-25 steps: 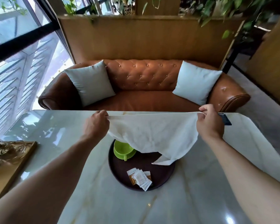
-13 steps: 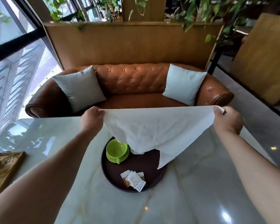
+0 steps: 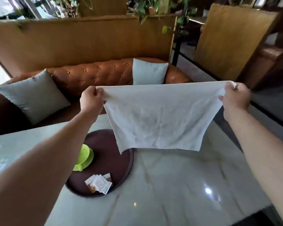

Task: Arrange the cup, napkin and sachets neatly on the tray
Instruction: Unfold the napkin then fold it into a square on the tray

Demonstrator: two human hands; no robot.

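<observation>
A white napkin (image 3: 155,118) is held stretched out in the air above the pale marble table (image 3: 178,185), with its top edge pulled nearly straight and level. One upper corner is pinched by the left hand (image 3: 91,101), whose fingers are curled round the cloth, and the other upper corner is pinched in the same way by the right hand (image 3: 235,98). The cloth is hung down flat between the two hands, and its lower edge is seen above the table, with its lower left corner shown over the far right part of the tray (image 3: 121,160); whether that corner touches the tray cannot be told.

The round dark brown tray is set on the table, partly hidden by the left forearm. A lime green cup (image 3: 84,156) on a matching saucer is placed on the left part of the tray, half covered by that forearm. A small heap of sachets (image 3: 99,183), white and brown, is laid near the front edge of the tray, apart from the cup.

Beyond the table a brown tufted leather sofa (image 3: 95,75) is seen, with two pale cushions (image 3: 33,95) propped on it, one at each end. A wooden partition (image 3: 72,43) topped with leafy plants is placed behind the sofa
</observation>
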